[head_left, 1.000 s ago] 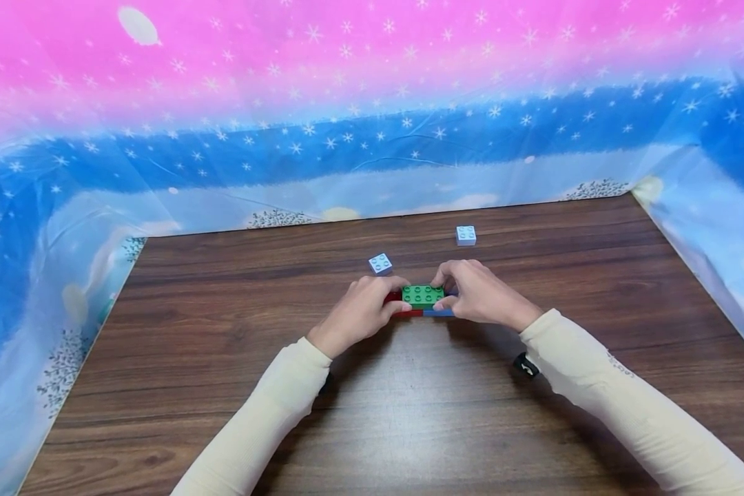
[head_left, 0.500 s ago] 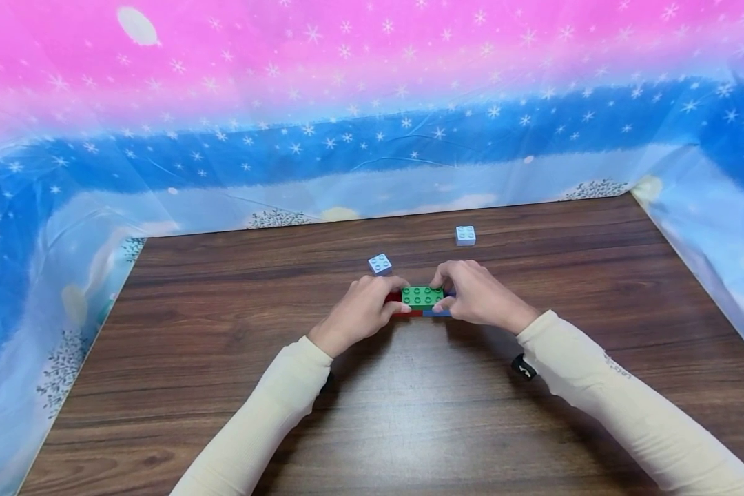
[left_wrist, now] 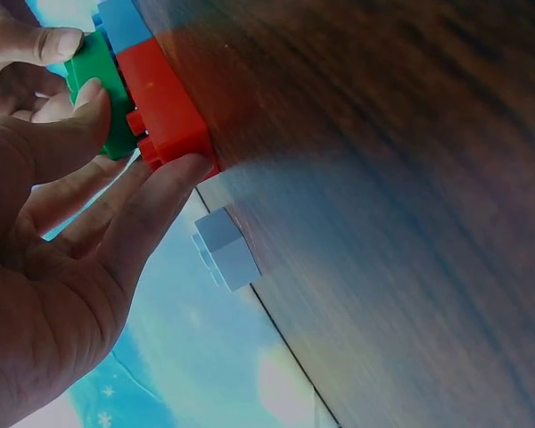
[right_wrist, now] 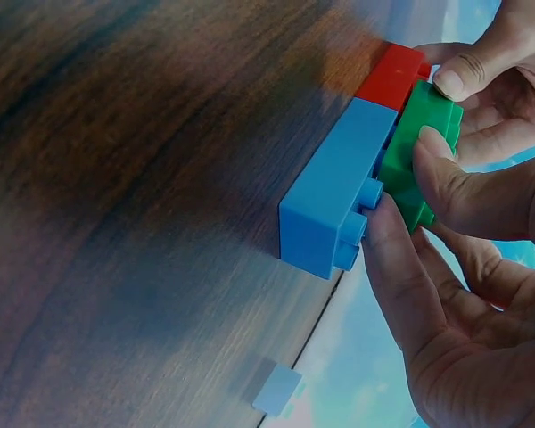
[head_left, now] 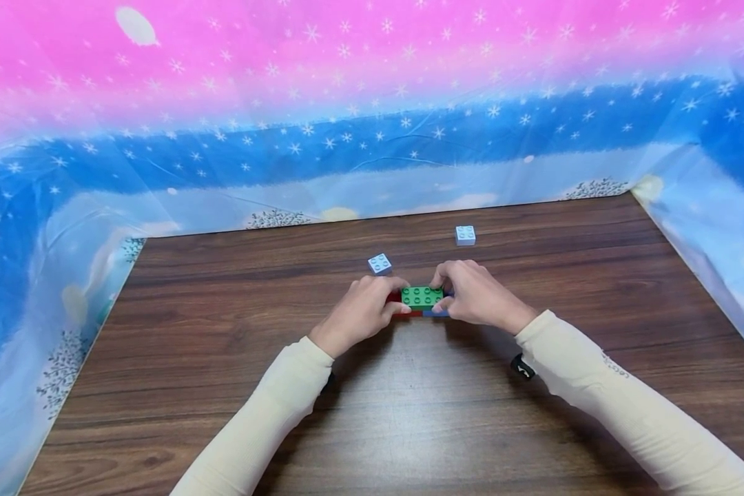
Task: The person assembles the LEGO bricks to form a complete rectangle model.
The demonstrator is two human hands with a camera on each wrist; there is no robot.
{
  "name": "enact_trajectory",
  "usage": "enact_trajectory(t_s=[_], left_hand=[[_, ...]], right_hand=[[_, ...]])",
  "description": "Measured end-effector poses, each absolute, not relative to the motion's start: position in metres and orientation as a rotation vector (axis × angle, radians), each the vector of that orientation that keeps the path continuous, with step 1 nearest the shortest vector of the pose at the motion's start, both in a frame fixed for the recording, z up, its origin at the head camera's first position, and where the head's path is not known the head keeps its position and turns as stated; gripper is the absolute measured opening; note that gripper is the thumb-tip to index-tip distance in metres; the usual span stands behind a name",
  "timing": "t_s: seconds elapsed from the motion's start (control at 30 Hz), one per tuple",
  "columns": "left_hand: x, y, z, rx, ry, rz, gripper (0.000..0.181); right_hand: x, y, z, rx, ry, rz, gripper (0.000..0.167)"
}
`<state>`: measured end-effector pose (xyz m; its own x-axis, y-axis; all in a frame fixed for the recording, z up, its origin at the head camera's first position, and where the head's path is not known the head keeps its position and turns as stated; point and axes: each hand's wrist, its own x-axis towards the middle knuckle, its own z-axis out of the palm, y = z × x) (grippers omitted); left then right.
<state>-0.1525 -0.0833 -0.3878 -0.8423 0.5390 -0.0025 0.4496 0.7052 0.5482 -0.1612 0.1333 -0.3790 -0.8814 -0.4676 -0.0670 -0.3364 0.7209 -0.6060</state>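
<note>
A green toy building brick (head_left: pixel 422 297) lies across the seam between a red brick (left_wrist: pixel 168 98) and a blue brick (right_wrist: pixel 334 183), which stand end to end on the table. My left hand (head_left: pixel 361 308) pinches the green brick's left part between thumb and fingers. In the left wrist view one of its fingers touches the red brick's end. My right hand (head_left: pixel 479 295) pinches the green brick's right part, and a finger lies by the blue brick's studs. Whether the green brick is pressed fully down, I cannot tell.
Two pale, square four-stud bricks lie beyond the hands: one brick (head_left: pixel 380 262) just past the left hand, another brick (head_left: pixel 465 235) farther back to the right. The wooden table (head_left: pixel 223 386) ends at a pink and blue snowflake-patterned cloth (head_left: pixel 322 151) behind and at the sides.
Almost nothing differs. Both hands keep their pinch on the green brick, and the right hand and forearm have shifted very slightly left.
</note>
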Motion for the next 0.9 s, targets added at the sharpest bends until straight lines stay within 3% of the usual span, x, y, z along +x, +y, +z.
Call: enact_trajectory(t_s=[0.9], left_hand=[[-0.1545, -0.0824, -0.3865, 0.839, 2.758, 0.773, 0.021]], right_hand=[[-0.1644, 0.1317, -0.3776, -0.635, 2.718, -0.859, 0.020]])
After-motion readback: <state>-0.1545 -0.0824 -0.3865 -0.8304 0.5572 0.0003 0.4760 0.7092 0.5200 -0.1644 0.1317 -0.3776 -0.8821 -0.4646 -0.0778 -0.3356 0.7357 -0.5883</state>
